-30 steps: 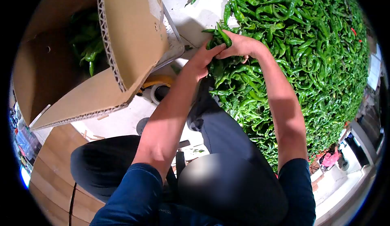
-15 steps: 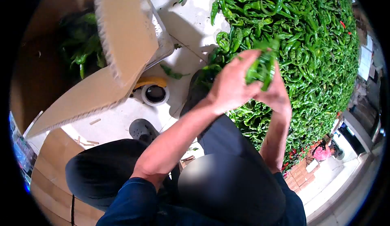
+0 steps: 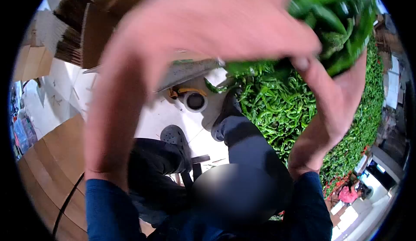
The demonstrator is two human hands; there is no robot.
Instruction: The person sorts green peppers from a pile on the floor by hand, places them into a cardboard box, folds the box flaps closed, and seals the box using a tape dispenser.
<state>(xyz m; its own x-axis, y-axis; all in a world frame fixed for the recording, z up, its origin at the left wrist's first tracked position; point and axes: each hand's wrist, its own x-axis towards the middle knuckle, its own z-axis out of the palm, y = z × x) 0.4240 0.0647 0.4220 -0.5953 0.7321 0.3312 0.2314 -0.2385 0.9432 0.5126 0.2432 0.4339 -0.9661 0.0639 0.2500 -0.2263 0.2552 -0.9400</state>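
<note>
Left hand (image 3: 225, 24) and right hand (image 3: 331, 96) are kinda pressed around a loose bunch of peppers (image 3: 331, 22), so some could slip out if either one slackens.

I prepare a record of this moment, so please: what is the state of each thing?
Held peppers: bunched, raised
Left hand: gripping them, blurred
Right hand: gripping them
Pile: loose, mostly green
Box: partly hidden, contents not visible
Roll: flat on floor
Yellow tool: lying beside roll
Shoes: worn
</note>
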